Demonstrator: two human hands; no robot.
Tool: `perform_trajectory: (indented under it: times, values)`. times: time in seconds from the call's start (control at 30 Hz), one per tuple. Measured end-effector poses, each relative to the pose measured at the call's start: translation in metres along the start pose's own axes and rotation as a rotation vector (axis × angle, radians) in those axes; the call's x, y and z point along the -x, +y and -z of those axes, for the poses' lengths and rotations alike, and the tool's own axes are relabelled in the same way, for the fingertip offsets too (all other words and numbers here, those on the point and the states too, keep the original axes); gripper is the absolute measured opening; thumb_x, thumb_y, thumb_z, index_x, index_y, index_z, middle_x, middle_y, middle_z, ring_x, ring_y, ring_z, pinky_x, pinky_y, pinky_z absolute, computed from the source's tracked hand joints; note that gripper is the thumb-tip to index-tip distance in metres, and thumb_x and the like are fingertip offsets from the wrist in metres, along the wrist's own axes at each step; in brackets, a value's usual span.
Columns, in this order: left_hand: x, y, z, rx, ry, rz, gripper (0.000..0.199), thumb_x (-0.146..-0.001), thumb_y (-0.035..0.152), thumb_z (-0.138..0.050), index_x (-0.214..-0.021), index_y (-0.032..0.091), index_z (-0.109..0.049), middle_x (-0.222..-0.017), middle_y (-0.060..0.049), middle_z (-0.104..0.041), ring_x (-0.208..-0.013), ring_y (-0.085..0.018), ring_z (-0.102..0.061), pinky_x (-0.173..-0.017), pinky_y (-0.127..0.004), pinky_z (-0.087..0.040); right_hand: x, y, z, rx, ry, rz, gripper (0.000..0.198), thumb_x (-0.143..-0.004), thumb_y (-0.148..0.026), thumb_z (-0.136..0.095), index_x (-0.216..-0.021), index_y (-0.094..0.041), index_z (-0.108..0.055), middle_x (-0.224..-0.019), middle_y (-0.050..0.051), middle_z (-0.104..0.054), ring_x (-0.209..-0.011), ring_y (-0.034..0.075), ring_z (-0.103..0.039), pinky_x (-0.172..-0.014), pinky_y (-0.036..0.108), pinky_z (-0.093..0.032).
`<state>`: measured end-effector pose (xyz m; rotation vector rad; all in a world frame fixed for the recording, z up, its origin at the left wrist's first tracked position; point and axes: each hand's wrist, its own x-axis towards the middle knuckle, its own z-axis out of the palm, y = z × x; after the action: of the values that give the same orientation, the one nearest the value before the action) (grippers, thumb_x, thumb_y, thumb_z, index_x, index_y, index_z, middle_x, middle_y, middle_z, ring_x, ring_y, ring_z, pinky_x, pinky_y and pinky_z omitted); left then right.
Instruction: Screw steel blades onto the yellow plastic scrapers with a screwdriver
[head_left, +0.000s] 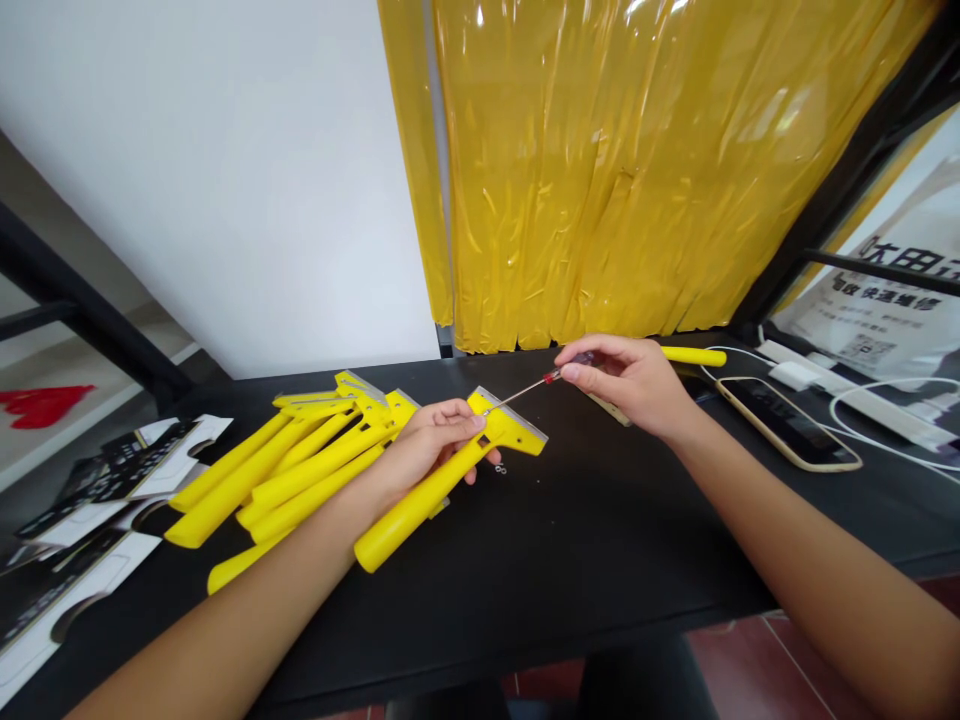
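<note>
My left hand (442, 440) grips a yellow scraper (420, 505) near its head, with the blade end pointing up and to the right. In my right hand (619, 385) is a screwdriver (523, 390) with a reddish, see-through handle. Its thin shaft slants down to the left, and the tip meets the scraper head by my left thumb. Beside my left forearm lies a pile of several more yellow scrapers (322, 450). Small metal bits (501, 468) rest on the black table, just below the held scraper's head.
Printed black-and-white cards (112, 520) are stacked at the left. To the right, a phone (787, 420) lies near white cables and a power strip (855, 395). Another yellow handle (694, 356) shows behind my right hand. Yellow plastic sheeting (600, 180) hangs at the table's back.
</note>
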<state>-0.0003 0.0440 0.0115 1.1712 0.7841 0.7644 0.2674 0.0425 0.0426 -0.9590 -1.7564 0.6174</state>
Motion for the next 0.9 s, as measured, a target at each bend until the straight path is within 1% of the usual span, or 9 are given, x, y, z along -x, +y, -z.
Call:
perform_trajectory:
  times: [0.1, 0.17, 0.27, 0.33, 0.4, 0.5, 0.63, 0.9]
  values:
    - [0.000, 0.001, -0.001, 0.001, 0.006, 0.001, 0.025, -0.080, 0.030, -0.075, -0.081, 0.017, -0.054, -0.077, -0.010, -0.074, -0.068, -0.022, -0.071, -0.044, -0.023, -0.052, 0.000, 0.000, -0.001, -0.009, -0.006, -0.002, 0.021, -0.081, -0.041, -0.078, -0.092, -0.024, -0.076, -0.089, 0.003, -0.075, -0.079, 0.017, -0.067, -0.070, 0.029, -0.051]
    - [0.000, 0.001, -0.002, -0.002, 0.009, -0.001, 0.025, -0.080, 0.030, -0.076, -0.080, 0.018, -0.054, -0.076, -0.010, -0.074, -0.066, -0.021, -0.071, -0.044, -0.024, -0.052, 0.000, 0.001, -0.001, -0.014, -0.019, -0.008, 0.022, -0.081, -0.041, -0.078, -0.093, -0.023, -0.076, -0.087, 0.003, -0.075, -0.074, 0.016, -0.065, -0.066, 0.028, -0.050]
    - [0.001, 0.003, -0.005, -0.009, 0.030, 0.003, 0.026, -0.078, 0.029, -0.077, -0.079, 0.018, -0.053, -0.074, -0.008, -0.075, -0.056, -0.018, -0.069, -0.043, -0.024, -0.051, 0.000, 0.001, -0.002, -0.005, -0.019, -0.015, 0.025, -0.080, -0.043, -0.078, -0.094, -0.022, -0.076, -0.086, 0.003, -0.075, -0.066, 0.013, -0.062, -0.059, 0.026, -0.048]
    - [0.003, 0.004, -0.007, -0.018, 0.048, 0.005, 0.027, -0.077, 0.029, -0.077, -0.078, 0.019, -0.053, -0.070, -0.007, -0.074, -0.048, -0.016, -0.066, -0.042, -0.024, -0.051, 0.001, 0.001, -0.004, 0.014, 0.005, -0.021, 0.026, -0.080, -0.044, -0.078, -0.093, -0.021, -0.077, -0.084, 0.003, -0.075, -0.061, 0.012, -0.059, -0.056, 0.026, -0.047]
    - [0.004, 0.006, -0.010, -0.027, 0.060, 0.001, 0.028, -0.077, 0.029, -0.078, -0.077, 0.019, -0.052, -0.068, -0.005, -0.074, -0.045, -0.015, -0.064, -0.041, -0.023, -0.050, 0.001, -0.001, -0.005, 0.038, 0.036, -0.021, 0.027, -0.079, -0.045, -0.079, -0.091, -0.021, -0.077, -0.081, 0.004, -0.075, -0.058, 0.013, -0.059, -0.054, 0.027, -0.047]
    - [0.004, 0.007, -0.011, -0.034, 0.076, -0.003, 0.028, -0.076, 0.030, -0.079, -0.078, 0.019, -0.053, -0.068, -0.005, -0.073, -0.044, -0.014, -0.063, -0.040, -0.023, -0.050, 0.002, -0.004, -0.006, 0.065, 0.066, 0.000, 0.025, -0.079, -0.045, -0.079, -0.088, -0.021, -0.077, -0.081, 0.005, -0.076, -0.063, 0.015, -0.063, -0.057, 0.028, -0.050]
    - [0.004, 0.006, -0.010, -0.032, 0.079, -0.014, 0.029, -0.076, 0.030, -0.079, -0.078, 0.018, -0.053, -0.068, -0.005, -0.073, -0.044, -0.015, -0.064, -0.041, -0.023, -0.050, 0.002, -0.004, -0.005, 0.076, 0.067, 0.027, 0.023, -0.081, -0.044, -0.077, -0.087, -0.022, -0.077, -0.085, 0.005, -0.077, -0.071, 0.018, -0.068, -0.063, 0.031, -0.053]
    - [0.003, 0.005, -0.008, -0.040, 0.096, -0.022, 0.028, -0.077, 0.030, -0.078, -0.079, 0.018, -0.053, -0.068, -0.005, -0.073, -0.047, -0.016, -0.064, -0.042, -0.024, -0.051, 0.004, -0.005, -0.006, 0.095, 0.040, 0.038, 0.024, -0.081, -0.044, -0.076, -0.089, -0.021, -0.077, -0.083, 0.005, -0.075, -0.072, 0.018, -0.067, -0.060, 0.029, -0.050]
